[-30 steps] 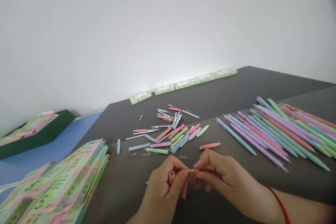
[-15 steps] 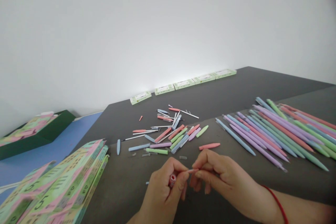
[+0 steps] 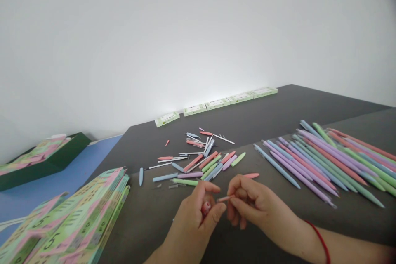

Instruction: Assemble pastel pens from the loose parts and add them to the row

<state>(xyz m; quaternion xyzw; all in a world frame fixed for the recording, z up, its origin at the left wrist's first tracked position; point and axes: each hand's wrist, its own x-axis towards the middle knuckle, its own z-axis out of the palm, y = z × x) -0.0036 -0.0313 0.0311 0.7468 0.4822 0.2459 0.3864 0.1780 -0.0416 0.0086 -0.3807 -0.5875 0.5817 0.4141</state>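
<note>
My left hand (image 3: 198,220) is curled around a red pen barrel (image 3: 206,208), whose round end shows in the palm; the rest is hidden by my fingers. Its thumb and forefinger are spread apart at the tips. Close by on the right, my right hand (image 3: 260,204) pinches a small thin pink pen part (image 3: 224,199) between thumb and forefinger. The part points toward the gap between my left fingertips. Just beyond the right knuckles lies a red pen grip piece (image 3: 252,175). Past both hands spreads a heap of loose pen barrels, grips and refills (image 3: 201,165).
To the right lie many assembled pastel pens (image 3: 328,159). Stacked printed boxes (image 3: 77,214) stand at the near left, and a dark green tray (image 3: 46,165) sits behind them. Several pale green boxes (image 3: 216,104) line the back of the black table (image 3: 262,119), by the wall.
My left thumb and forefinger have parted from the small pink part, which stays in my right hand and shows more of its length. The view has tilted slightly upward.
</note>
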